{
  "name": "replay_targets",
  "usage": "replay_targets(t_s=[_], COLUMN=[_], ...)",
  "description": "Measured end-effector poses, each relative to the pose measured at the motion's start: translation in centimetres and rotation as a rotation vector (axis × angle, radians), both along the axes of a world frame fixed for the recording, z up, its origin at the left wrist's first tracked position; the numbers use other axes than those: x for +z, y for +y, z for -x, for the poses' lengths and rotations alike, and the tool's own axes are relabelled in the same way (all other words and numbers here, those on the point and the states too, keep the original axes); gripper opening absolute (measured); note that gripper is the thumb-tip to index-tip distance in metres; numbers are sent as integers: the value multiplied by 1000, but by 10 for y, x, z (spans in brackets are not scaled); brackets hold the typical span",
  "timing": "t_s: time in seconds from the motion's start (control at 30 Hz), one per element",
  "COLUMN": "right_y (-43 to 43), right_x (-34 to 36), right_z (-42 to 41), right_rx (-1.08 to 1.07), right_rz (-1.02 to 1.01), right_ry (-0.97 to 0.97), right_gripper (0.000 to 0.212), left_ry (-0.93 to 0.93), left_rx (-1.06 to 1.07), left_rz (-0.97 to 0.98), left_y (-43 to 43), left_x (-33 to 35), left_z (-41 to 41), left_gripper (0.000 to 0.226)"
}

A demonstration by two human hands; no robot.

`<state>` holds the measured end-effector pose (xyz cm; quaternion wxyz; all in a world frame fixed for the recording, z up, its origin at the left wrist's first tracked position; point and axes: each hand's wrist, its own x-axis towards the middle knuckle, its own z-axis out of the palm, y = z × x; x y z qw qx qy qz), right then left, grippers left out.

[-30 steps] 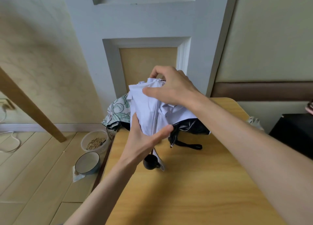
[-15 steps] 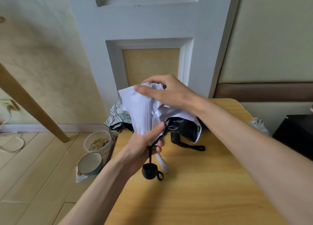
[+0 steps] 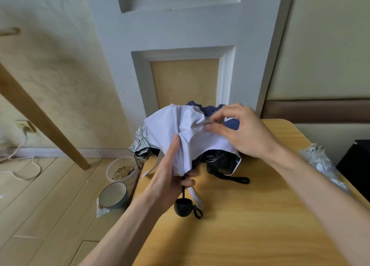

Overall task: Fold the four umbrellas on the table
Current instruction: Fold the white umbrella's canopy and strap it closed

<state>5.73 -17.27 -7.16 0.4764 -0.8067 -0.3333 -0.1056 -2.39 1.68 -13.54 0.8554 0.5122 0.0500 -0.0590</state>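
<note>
A collapsed pale lilac umbrella (image 3: 186, 129) with a black lining is held above the wooden table (image 3: 250, 225). My left hand (image 3: 170, 177) grips its bunched lower end around the shaft, just above the round black handle (image 3: 183, 207) that hangs down with a loop cord. My right hand (image 3: 240, 131) pinches a fold of the lilac canopy near its top. Behind it lie a navy blue umbrella (image 3: 212, 110) and a white one with a green print (image 3: 141, 141) at the table's far left corner. A crumpled grey-white umbrella (image 3: 320, 161) lies at the right edge.
On the floor to the left stand a clear tub of grain (image 3: 122, 170) and a blue-rimmed bowl (image 3: 113, 195). A slanted wooden beam (image 3: 40, 117) crosses the left side. A white cable (image 3: 22, 165) lies by the wall. A black box (image 3: 356, 165) sits at the right.
My right hand has moved from covering the canopy's top to its right side, where it now pinches a fold. My left hand has slid lower on the bunched fabric. The navy umbrella behind is now uncovered.
</note>
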Motion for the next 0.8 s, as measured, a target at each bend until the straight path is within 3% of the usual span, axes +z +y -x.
replay_targets(t_s=[0.13,0.2,0.33,0.4,0.53,0.57,0.63,0.7,0.8], right_y=[-21,-26,-26,-30,-42,-41,-35,-27,-25], right_x=[6,5,1,3,-1,-5,-20,-35,-52], right_z=[-3,0,6,5,4,5,6,6,5], right_rx=[192,246,169,109,89,86,18,-178,-454], right_rz=[-202,-238,-232,-103,304,304,186,76,14], right_ry=[401,503,457,340,181,158,49,-133,-357], right_gripper=[33,38,38,44,97,98,72,44,32], left_ry=[24,20,-2,6,-5,-6,-18,-24,-30], left_rx=[74,99,110,150,240,255,270,285,312], left_rz=[8,-15,5,-19,-52,-43,-26,-6,10], left_y=[1,0,-3,-1,5,5,4,4,5], left_x=[0,-1,-2,-3,-9,-9,-7,-9,-11], left_z=[-2,-3,-4,-5,-10,-11,-11,-11,-12], left_gripper=[43,47,52,58,68,63,59,60,61])
